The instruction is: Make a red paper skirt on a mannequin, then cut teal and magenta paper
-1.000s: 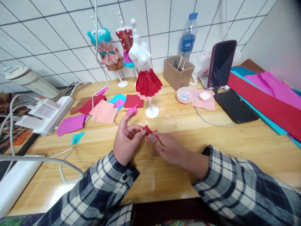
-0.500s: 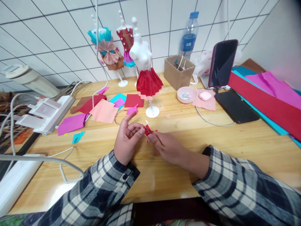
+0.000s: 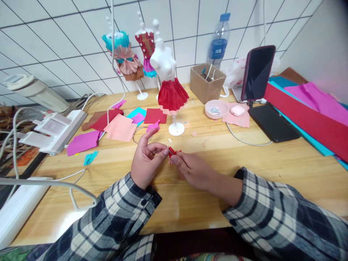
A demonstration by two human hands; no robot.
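Observation:
My right hand [image 3: 193, 168] is closed on a small folded piece of red crepe paper [image 3: 173, 151], gripped between thumb and fingers. From the left, the thumb and index finger of my left hand [image 3: 146, 161] pinch a thin silvery pin [image 3: 169, 148] at the paper's edge. Its far end is hidden in the paper. Beyond both hands stands a white mannequin [image 3: 164, 61] on a round base, wearing a pleated red skirt [image 3: 173, 96] with a pale pink hem. A tiny white strip [image 3: 170, 140] lies on the table just past my fingertips.
Paper pieces, among them a pink sheet [image 3: 121, 127], lie left of the mannequin. Two dressed mannequins stand behind. To the right are a cardboard box [image 3: 208, 85], a pink bowl [image 3: 216, 110] of small shiny pieces and two phones. Cables and a power strip [image 3: 63, 132] line the left.
The fingers of my left hand have shifted slightly at the red paper, and the silvery pin shows more plainly. My right hand keeps its hold; the mannequin has not moved.

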